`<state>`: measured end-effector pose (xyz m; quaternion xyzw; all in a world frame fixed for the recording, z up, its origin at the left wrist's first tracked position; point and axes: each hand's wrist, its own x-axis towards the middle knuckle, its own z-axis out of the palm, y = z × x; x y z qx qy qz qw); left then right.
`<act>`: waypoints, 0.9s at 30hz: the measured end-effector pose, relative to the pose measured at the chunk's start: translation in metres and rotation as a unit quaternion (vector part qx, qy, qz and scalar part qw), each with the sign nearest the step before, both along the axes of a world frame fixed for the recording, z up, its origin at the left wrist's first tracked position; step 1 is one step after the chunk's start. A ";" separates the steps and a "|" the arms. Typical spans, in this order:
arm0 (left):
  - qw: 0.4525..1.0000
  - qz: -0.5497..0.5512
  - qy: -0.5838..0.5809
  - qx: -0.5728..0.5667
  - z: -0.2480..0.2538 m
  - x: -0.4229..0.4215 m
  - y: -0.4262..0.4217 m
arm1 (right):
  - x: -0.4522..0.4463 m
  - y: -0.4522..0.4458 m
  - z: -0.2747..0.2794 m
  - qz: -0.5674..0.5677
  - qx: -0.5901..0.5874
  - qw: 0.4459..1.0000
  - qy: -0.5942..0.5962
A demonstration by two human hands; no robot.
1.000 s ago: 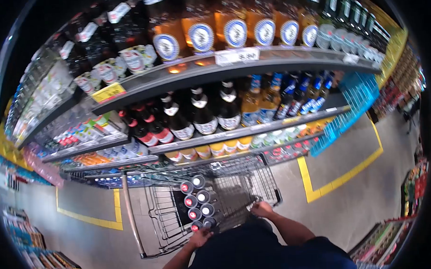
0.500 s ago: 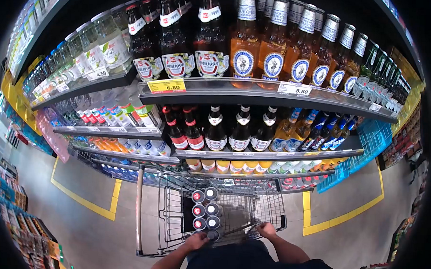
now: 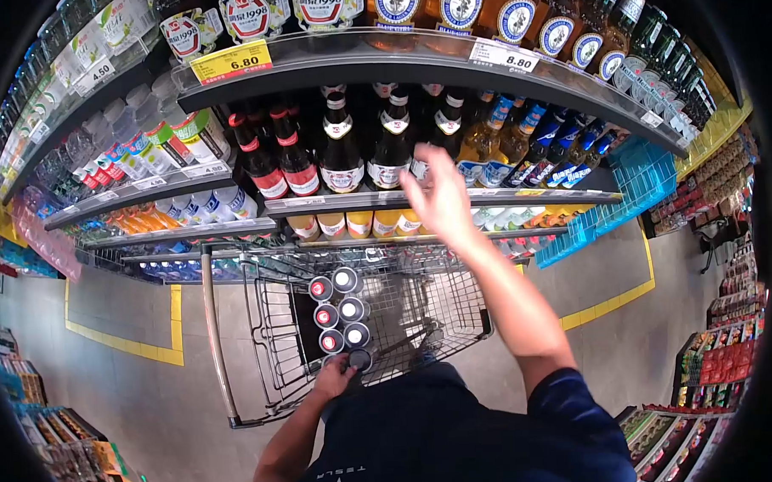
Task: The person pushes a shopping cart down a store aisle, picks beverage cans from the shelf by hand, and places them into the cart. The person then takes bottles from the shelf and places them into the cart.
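Note:
My right hand (image 3: 438,197) is raised in front of the middle shelf, with its fingers apart and nothing in it. It overlaps the dark bottles with white labels (image 3: 389,149) there; whether it touches one I cannot tell. Down in the wire shopping cart (image 3: 469,310), my left hand (image 3: 333,377) has its fingers closed at a dark-topped container (image 3: 360,359). Beside that container, several round containers with red caps (image 3: 326,316) and white caps (image 3: 352,309) stand upright in two rows.
Price strips run along the shelf edges, with a yellow tag (image 3: 232,63) above. Red-labelled bottles (image 3: 298,163) stand to the left, and blue-labelled ones (image 3: 574,162) to the right. A blue wire basket (image 3: 639,194) hangs at the shelf end. Yellow floor lines (image 3: 609,306) flank the cart.
My right hand has left the cart's near right side and risen to the middle shelf. My left hand stays at the dark-topped container. The view has tilted down and the shelf looks closer.

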<state>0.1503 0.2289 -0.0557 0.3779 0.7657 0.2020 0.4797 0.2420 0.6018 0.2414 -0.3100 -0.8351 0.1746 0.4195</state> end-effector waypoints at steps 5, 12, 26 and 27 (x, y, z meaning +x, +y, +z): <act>0.999 0.008 0.016 0.047 0.002 0.002 -0.005 | -0.049 0.055 0.054 -0.109 -0.040 0.986 -0.121; 0.999 0.023 0.006 0.049 0.026 0.012 -0.007 | -0.074 0.085 0.050 -0.084 -0.273 0.915 -0.286; 0.999 0.014 0.001 0.042 0.020 0.005 -0.006 | -0.045 0.051 0.048 -0.038 -0.070 0.993 -0.087; 0.999 0.007 0.011 0.034 0.023 0.005 -0.006 | -0.039 0.040 0.061 -0.021 -0.095 0.992 -0.075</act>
